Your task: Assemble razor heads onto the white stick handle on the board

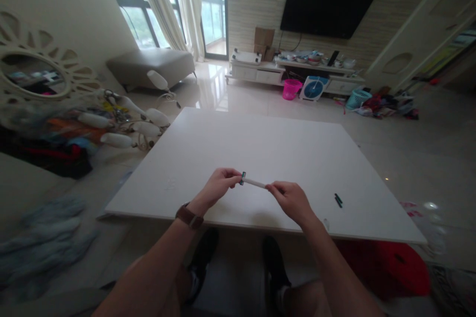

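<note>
Above the near part of a white board-like table point(260, 143), a razor point(254, 183) with a pale handle and a dark green head is held between both hands. The fingers of my left hand point(222, 183) pinch it at the head end. At the other end, my right hand point(292, 199) grips the handle between thumb and fingers. To the right on the tabletop lie two small dark green strips point(338, 200), which look like razor heads. A small clear piece point(326, 223) sits near the front edge, below my right forearm.
White lamp shades on a chandelier point(147, 129) stand close to the table's left edge. A red roll point(401, 267) lies below the front right edge. Beyond are a pink basket point(291, 89), a blue-and-white fan point(313, 88) and a grey bench point(152, 67).
</note>
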`<state>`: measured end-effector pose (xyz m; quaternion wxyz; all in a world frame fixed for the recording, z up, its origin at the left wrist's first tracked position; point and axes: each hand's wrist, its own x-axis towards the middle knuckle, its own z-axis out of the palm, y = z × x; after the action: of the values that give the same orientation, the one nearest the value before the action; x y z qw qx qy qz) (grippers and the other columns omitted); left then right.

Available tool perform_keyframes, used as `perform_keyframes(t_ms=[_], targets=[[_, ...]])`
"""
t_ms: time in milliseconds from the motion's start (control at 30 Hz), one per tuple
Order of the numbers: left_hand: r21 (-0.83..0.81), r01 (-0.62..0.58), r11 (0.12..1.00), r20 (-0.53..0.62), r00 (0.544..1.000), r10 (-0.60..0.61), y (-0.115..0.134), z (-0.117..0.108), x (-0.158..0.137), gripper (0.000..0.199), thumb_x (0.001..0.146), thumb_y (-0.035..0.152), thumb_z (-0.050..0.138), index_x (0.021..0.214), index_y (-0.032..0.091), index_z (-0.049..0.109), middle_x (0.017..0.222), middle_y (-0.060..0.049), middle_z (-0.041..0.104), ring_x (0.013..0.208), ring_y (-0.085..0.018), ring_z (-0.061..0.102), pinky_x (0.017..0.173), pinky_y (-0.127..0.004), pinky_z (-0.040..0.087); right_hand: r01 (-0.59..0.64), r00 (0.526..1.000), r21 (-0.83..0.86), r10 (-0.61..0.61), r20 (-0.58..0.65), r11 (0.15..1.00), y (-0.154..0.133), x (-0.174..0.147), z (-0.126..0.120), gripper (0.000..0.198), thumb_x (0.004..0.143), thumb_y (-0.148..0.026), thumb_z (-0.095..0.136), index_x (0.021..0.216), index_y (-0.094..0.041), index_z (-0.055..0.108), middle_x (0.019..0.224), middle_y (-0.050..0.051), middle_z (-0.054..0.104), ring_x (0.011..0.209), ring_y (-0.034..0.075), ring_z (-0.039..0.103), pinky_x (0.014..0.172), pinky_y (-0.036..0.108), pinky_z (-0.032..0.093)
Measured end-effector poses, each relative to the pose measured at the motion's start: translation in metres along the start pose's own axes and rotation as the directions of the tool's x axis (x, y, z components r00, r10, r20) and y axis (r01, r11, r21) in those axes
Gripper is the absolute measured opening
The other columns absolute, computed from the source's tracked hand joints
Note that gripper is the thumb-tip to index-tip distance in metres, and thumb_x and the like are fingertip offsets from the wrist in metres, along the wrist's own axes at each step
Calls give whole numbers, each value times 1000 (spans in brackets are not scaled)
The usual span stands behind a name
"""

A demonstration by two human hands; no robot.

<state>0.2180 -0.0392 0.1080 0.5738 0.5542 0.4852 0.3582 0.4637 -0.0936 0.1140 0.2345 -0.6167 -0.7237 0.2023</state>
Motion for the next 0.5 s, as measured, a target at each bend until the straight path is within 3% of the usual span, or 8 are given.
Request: perform_keyframes(t_ms=[100, 233, 367, 500], targets=[[-8, 1, 1000, -6, 1000, -1, 0, -1, 0, 20, 72, 33, 68, 76, 15, 74, 66, -1, 63, 64, -12, 47, 62, -26, 35, 63, 993, 12, -64, 99, 998, -2, 0, 1, 50, 95, -55, 50, 66, -19, 68, 56, -1, 58, 56, 12, 47, 57, 26, 27], [-13, 10, 1000, 18, 1000, -10, -1, -1, 0, 19, 72, 33, 69, 75, 15, 73, 64, 0, 60, 63, -12, 46, 61, -26, 34, 16, 998, 26, -14, -69, 1000, -4, 1, 3, 50, 98, -53, 45, 71, -19, 70, 60, 1, 61, 58, 13, 49, 58, 26, 28], [-13, 4, 1000, -3, 1000, -4, -2, -2, 1, 19, 71, 33, 70, 76, 15, 73, 65, 0, 61, 63, -12, 46, 62, -26, 34, 96, 994, -2, -96, 57, 995, -5, 2, 3, 48, 96, -53, 49, 67, -20, 69, 59, 0, 61, 57, 12, 49, 58, 25, 28], [-11, 1, 1000, 15, 1000, -1, -2, -2, 0, 19, 71, 35, 71, 75, 16, 73, 63, 1, 60, 63, -12, 46, 61, -26, 34, 74, 996, -5, -74, -40, 997, -4, 0, 1, 49, 98, -53, 46, 72, -20, 71, 63, 2, 64, 60, 13, 51, 59, 25, 29]])
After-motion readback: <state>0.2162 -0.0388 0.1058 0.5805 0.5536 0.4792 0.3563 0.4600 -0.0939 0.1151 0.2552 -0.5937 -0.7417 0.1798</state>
